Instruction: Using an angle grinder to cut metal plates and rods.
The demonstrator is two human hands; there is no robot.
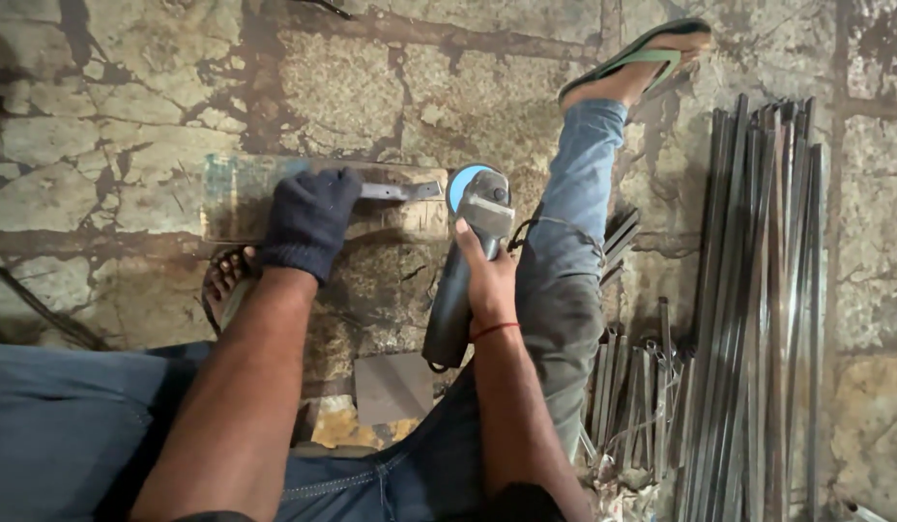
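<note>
Gloved left hand [308,224] presses metal strip [398,191] on wood block [238,198]; right hand [487,275] grips angle grinder [465,261], disc at strip's end.

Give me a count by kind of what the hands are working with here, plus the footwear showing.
Angle grinder, in the bare right hand: 1
Flat metal strip, under the gloved left hand: 1
Wooden block beneath the strip: 1
Dark glove: 1
Green sandal: 1
Total: 5
The long metal bars at right overlap too much to count.
</note>
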